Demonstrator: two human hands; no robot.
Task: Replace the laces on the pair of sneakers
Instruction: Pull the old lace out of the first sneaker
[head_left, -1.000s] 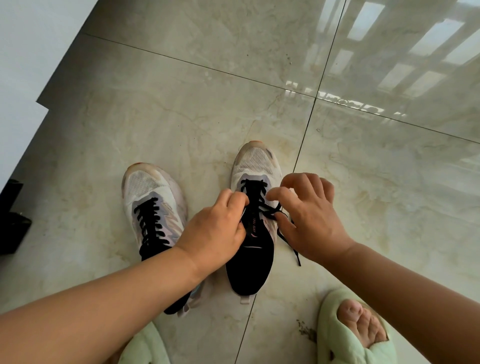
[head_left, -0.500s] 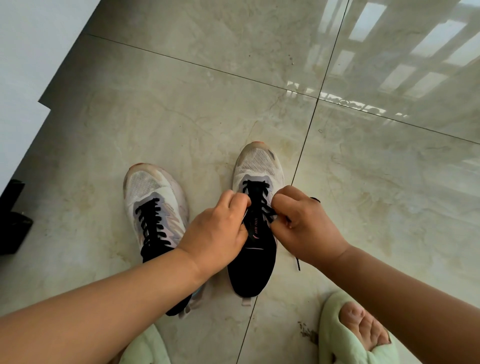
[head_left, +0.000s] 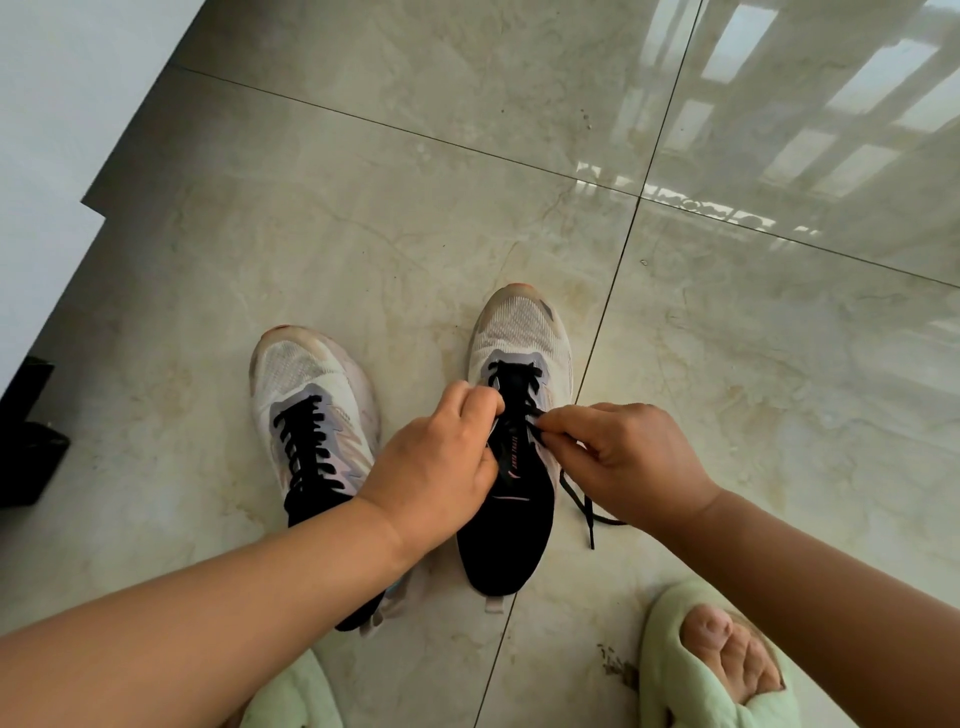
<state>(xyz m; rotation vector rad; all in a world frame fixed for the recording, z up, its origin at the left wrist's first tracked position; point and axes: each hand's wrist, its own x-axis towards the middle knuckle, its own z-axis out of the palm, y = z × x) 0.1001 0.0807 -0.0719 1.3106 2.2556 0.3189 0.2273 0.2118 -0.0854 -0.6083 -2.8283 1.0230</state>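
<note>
At frame centre, the left hand (head_left: 439, 467) and right hand (head_left: 631, 460) are both pinching the black lace (head_left: 576, 501) over the right-side sneaker (head_left: 519, 338); the laced sneaker (head_left: 311, 395) is sitting left.

Two white mesh sneakers stand side by side on a glossy marble-tile floor (head_left: 363, 218), toes pointing away. The left sneaker (head_left: 306, 395) is laced all the way up with a black lace. Over the right sneaker (head_left: 519, 332), the left hand (head_left: 441, 462) has its fingers curled at the edge of the black tongue, and the right hand (head_left: 623, 457) pinches the black lace (head_left: 582, 504) near the upper eyelets; the loose end trails onto the floor just beside the shoe. A foot in a pale green slipper (head_left: 691, 670) shows at lower right, a dark object (head_left: 26, 457) at the left edge
</note>
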